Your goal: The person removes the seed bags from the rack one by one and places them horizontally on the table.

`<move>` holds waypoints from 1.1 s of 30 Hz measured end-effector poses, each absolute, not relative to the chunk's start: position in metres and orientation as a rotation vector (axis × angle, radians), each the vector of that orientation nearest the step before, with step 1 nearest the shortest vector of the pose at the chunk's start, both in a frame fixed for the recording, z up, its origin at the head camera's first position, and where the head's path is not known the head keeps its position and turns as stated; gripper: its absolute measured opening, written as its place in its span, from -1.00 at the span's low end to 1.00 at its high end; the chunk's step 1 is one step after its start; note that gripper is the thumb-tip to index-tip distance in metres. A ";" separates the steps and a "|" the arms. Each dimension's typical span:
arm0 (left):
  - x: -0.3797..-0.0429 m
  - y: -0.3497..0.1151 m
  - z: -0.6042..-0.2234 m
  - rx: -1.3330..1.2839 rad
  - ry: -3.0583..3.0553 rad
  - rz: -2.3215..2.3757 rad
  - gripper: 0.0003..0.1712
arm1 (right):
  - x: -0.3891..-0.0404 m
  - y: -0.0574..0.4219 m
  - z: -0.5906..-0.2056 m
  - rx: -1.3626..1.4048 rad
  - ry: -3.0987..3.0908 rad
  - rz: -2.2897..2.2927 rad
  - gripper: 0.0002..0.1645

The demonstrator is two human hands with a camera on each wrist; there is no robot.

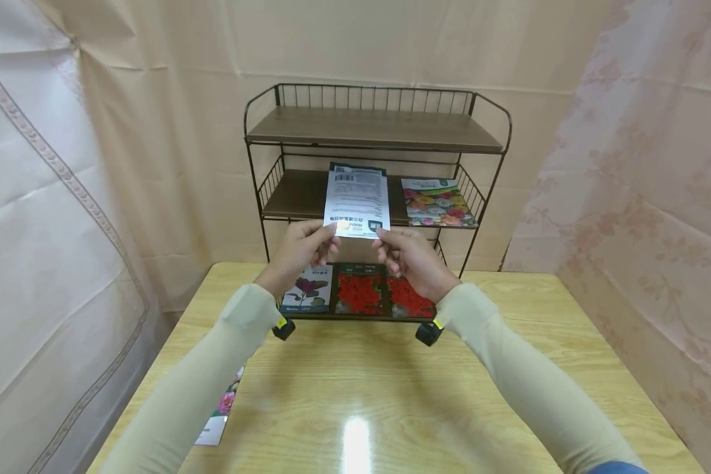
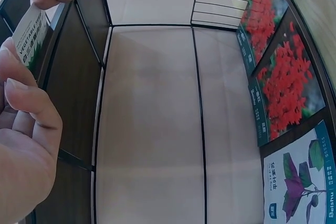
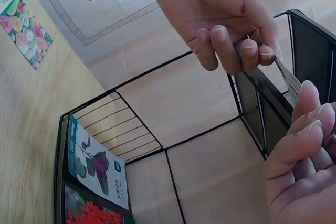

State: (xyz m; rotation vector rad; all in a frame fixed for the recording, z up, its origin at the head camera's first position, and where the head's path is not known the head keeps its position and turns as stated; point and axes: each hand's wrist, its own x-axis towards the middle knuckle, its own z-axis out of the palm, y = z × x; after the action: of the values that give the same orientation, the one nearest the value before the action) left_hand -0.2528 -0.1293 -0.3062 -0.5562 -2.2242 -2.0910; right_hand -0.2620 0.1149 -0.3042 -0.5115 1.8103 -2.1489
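A white-backed seed packet (image 1: 357, 201) with printed text and a barcode lies at the height of the middle shelf. My left hand (image 1: 305, 253) pinches its near left corner between thumb and fingers. At the near right corner, my right hand (image 1: 415, 257) pinches it the same way. The packet's far end is over the middle shelf board (image 1: 302, 191); whether it touches the board I cannot tell. To its right on that shelf is a seed packet with multicoloured flowers (image 1: 438, 203). Seen edge-on in the right wrist view, the held packet (image 3: 287, 81) spans both hands.
The dark metal rack has a top shelf (image 1: 373, 125) above the hands. Its bottom level holds a purple-leaf packet (image 1: 308, 289) and two red-flower packets (image 2: 289, 85). Another flower packet (image 1: 216, 424) lies on the wooden table (image 1: 343, 382), partly behind the left sleeve.
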 end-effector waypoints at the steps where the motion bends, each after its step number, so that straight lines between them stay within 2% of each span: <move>1: -0.253 -0.129 -0.306 -0.558 -2.226 -2.090 -0.57 | -0.262 0.115 -0.304 -0.511 1.805 -2.151 -0.65; 10: -0.249 -0.131 -0.309 -0.585 -2.236 -2.092 -0.61 | -0.257 0.115 -0.307 -0.515 1.797 -2.149 -0.62; 18: -0.241 -0.139 -0.312 -0.636 -2.269 -2.049 -0.53 | -0.252 0.114 -0.312 -0.566 1.866 -2.081 -0.56; 33: -0.225 -0.145 -0.318 -0.602 -2.372 -1.955 -0.58 | -0.237 0.112 -0.317 -0.582 1.910 -2.019 -0.59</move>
State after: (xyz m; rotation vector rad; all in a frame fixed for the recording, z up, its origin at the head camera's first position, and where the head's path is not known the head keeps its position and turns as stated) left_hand -0.2253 -0.1447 -0.3181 -0.6018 -2.3715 -1.9552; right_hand -0.2374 0.1121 -0.3166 -0.5820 1.9095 -2.0193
